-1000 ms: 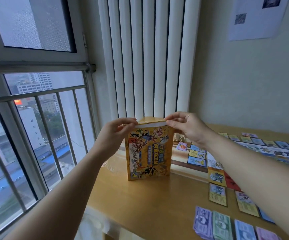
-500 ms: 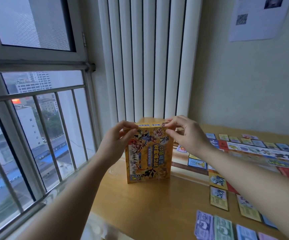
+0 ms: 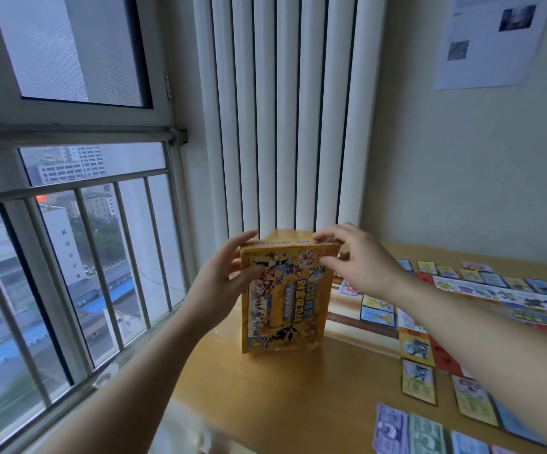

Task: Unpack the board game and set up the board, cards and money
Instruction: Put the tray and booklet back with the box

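— What is at the far left?
— A barred window (image 3: 79, 257); right of it, a white radiator (image 3: 285, 109) against the far wall.

— And the left hand (image 3: 226, 280)?
— Its fingers and thumb curl around the upper left edge of the yellow game box (image 3: 285, 306), gripping it.

— Where is the box?
— Upright on the wooden table (image 3: 282, 388), at its far left end just before the radiator.

— The right hand (image 3: 364, 260)?
— It pinches the box's top right corner.

— Further right?
— The board (image 3: 501, 296) lies flat, cards (image 3: 418, 381) in a row near it, and money (image 3: 424, 435) along the near edge. A paper sheet (image 3: 491, 40) hangs on the wall.
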A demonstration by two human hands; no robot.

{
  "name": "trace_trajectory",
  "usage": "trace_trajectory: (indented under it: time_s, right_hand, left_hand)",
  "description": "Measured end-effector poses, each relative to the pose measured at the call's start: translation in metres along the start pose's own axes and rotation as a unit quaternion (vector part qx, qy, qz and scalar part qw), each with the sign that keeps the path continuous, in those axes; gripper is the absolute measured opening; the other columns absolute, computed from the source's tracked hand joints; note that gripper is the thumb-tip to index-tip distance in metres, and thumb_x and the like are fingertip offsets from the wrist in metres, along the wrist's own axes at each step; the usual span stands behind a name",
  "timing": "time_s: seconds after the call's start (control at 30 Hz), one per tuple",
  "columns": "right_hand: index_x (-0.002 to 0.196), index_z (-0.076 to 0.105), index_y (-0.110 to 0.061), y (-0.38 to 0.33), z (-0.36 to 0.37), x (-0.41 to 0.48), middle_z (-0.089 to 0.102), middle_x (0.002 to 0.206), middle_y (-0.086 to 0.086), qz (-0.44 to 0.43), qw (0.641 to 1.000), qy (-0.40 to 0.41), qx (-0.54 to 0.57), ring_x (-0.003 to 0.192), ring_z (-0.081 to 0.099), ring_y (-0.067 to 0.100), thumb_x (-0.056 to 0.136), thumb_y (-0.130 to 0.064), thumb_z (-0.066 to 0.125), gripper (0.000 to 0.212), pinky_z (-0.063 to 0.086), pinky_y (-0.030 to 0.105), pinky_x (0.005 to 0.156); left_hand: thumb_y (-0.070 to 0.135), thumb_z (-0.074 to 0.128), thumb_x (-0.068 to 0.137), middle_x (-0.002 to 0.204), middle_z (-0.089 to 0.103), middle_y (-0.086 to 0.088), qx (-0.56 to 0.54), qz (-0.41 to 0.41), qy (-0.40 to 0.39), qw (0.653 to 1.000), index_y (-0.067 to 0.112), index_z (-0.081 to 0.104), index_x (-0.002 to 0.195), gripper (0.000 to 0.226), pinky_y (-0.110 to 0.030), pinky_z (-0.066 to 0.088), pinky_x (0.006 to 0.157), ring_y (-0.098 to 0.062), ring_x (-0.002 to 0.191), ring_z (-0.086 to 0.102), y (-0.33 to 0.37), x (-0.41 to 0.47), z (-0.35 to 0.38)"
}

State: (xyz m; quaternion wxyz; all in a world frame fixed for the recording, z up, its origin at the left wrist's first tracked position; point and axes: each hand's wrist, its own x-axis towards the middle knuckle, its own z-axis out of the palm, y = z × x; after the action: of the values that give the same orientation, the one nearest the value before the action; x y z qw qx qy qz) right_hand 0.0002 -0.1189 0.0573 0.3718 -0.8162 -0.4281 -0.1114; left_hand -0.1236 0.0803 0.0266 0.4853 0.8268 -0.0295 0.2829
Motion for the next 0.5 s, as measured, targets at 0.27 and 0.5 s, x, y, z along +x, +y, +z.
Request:
trace_trajectory:
  time_s: [0.27, 0.5]
  right_hand:
    - [0.127, 0.047, -0.014, -0.041, -0.034, 0.039, 0.058, 0.100, 0.005, 0.156, 0.955, 0.070, 0.244, 0.075, 0.059, 0.016, 0.092, -0.035, 0.057, 0.042, 0.050, 0.031, 0.064]
    - [0.096, 0.054, -0.008, -0.025, -0.034, 0.073, 0.056, 0.086, 0.012, 0.302, 0.830, -0.037, 0.467, 0.080, 0.059, 0.028, 0.094, -0.041, 0.053, 0.033, 0.055, 0.037, 0.071]
  left_hand:
    - [0.017, 0.064, 0.087, 0.105, 0.058, 0.012, 0.207, 0.139, 0.122, 0.961, 0.026, 0.048, 0.128, 0.045, -0.016, 0.051, 0.067, -0.005, 0.088, 0.059, 0.054, 0.050, 0.005]
    - [0.012, 0.074, 0.077, 0.089, 0.072, -0.003, 0.388, 0.305, 0.094, 0.865, 0.011, 0.060, 0.102, 0.029, -0.031, 0.051, 0.075, -0.024, 0.078, 0.069, 0.020, 0.113, 0.037]
